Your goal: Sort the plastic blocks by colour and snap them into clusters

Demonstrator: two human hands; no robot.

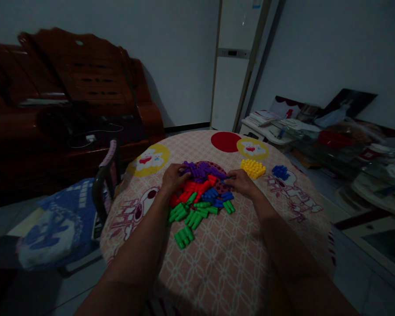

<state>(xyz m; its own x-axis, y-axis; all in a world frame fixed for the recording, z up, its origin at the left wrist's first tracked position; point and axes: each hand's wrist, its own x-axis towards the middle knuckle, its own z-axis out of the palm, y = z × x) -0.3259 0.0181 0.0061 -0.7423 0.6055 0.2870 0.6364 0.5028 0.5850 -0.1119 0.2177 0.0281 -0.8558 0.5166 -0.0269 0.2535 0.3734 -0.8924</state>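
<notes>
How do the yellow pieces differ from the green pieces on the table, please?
The yellow pieces form one tight cluster, while the green pieces lie spread in several groups. The yellow pieces sit beside the right hand; the green pieces lie nearer the camera. Both rest on the patterned tablecloth.

Bare along the left arm (pixel 136 259) and the right arm (pixel 286 245), with shadowed elbow creases (pixel 120 281). Rounded and broad at the forearms (pixel 272 221), narrowing smoothly to the wrists (pixel 166 194). Equally bare on the left hand (pixel 175 179) and right hand (pixel 242 181), with slim fingers (pixel 232 181). Too dimly lit to show nails clearly.
</notes>
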